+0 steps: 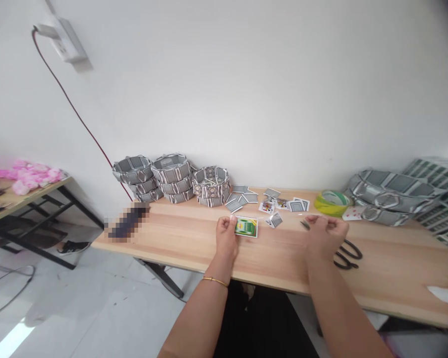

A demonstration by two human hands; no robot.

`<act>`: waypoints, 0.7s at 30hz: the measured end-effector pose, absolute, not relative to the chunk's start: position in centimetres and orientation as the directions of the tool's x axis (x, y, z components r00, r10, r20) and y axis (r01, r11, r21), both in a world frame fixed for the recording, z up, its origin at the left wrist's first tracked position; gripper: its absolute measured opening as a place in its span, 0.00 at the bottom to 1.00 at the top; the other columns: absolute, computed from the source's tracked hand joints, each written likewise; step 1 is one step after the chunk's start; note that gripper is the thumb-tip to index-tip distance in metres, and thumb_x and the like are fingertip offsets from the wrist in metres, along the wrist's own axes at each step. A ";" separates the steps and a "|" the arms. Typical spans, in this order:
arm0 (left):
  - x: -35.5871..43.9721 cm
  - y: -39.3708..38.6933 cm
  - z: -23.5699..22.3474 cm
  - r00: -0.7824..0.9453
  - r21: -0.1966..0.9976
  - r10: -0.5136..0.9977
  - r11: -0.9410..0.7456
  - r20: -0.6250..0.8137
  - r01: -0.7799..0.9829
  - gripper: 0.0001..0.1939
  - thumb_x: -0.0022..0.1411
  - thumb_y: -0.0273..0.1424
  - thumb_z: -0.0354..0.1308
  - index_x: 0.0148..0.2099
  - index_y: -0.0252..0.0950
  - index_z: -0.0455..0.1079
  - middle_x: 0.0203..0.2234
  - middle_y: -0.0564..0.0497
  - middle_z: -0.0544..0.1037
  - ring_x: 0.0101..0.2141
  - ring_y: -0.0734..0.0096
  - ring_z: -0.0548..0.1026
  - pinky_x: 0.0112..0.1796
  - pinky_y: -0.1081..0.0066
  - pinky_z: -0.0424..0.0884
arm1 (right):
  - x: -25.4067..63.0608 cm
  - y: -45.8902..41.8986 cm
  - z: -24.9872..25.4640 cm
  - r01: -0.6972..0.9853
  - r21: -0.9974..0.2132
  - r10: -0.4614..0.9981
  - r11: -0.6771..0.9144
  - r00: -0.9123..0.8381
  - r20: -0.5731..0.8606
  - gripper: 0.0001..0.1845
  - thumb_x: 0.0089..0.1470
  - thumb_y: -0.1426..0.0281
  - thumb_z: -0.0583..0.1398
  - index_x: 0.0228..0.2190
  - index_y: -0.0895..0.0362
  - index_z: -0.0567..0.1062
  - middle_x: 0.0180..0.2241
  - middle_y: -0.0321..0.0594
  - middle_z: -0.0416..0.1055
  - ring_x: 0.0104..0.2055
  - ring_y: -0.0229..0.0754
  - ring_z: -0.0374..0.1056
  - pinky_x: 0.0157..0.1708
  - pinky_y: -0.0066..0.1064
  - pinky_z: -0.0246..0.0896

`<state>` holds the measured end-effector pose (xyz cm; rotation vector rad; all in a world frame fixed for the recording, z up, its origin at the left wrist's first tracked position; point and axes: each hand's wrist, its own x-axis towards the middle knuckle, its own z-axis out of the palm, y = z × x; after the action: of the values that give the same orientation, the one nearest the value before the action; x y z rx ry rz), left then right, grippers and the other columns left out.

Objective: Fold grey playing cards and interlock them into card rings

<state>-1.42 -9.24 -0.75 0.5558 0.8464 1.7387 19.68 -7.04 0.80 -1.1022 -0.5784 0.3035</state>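
Note:
My left hand point(227, 236) is closed on the left edge of a green printed playing card point(246, 227), held above the table. Fingers pinched, my right hand point(325, 232) hovers to the right of that card; whatever it may hold is too small to make out. Beneath the right hand lies a pair of black-handled scissors point(348, 256), its tip showing to the left and its middle hidden. Loose playing cards point(242, 199) are scattered beyond my left hand, some face up. A roll of green-yellow tape point(333, 204) stands behind my right hand.
Rings of folded cards are stacked at the back left point(173, 181) and back right point(393, 194). Green-and-white boxes point(438, 184) are piled at the right. A blurred dark object point(129, 222) lies at the left end of the wooden table point(179, 233). A white wall rises behind.

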 end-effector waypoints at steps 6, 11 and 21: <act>-1.6 -9.2 -0.6 -0.343 0.764 0.936 -0.163 -0.082 -0.625 0.21 0.44 0.41 0.68 0.31 0.35 0.62 0.23 0.57 0.69 0.25 0.77 0.69 0.31 0.73 0.66 | 20.9 -6.2 0.4 -0.144 -0.836 0.489 0.530 0.857 0.163 0.12 0.43 0.73 0.57 0.31 0.53 0.59 0.19 0.24 0.69 0.24 0.31 0.70 0.35 0.29 0.70; -1.5 -9.2 -0.6 -0.313 0.764 0.947 -0.148 -0.074 -0.628 0.20 0.44 0.40 0.68 0.32 0.35 0.63 0.24 0.56 0.70 0.25 0.78 0.69 0.31 0.74 0.66 | 21.5 -5.6 0.4 -0.289 -0.824 0.612 0.487 0.786 0.086 0.14 0.39 0.71 0.59 0.29 0.53 0.59 0.18 0.23 0.65 0.21 0.30 0.67 0.33 0.30 0.70; -1.6 -10.0 0.4 -0.226 0.774 0.969 -0.065 -0.103 -0.630 0.20 0.50 0.46 0.62 0.38 0.38 0.65 0.23 0.57 0.68 0.21 0.79 0.67 0.21 0.79 0.61 | 20.6 -13.4 0.1 0.250 -0.931 0.691 0.265 0.625 0.364 0.09 0.49 0.64 0.57 0.34 0.55 0.70 0.22 0.32 0.67 0.27 0.38 0.66 0.37 0.35 0.63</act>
<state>-1.57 -9.99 0.40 0.5409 0.8566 1.6192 20.59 -13.39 0.14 -1.3097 -0.9012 0.3597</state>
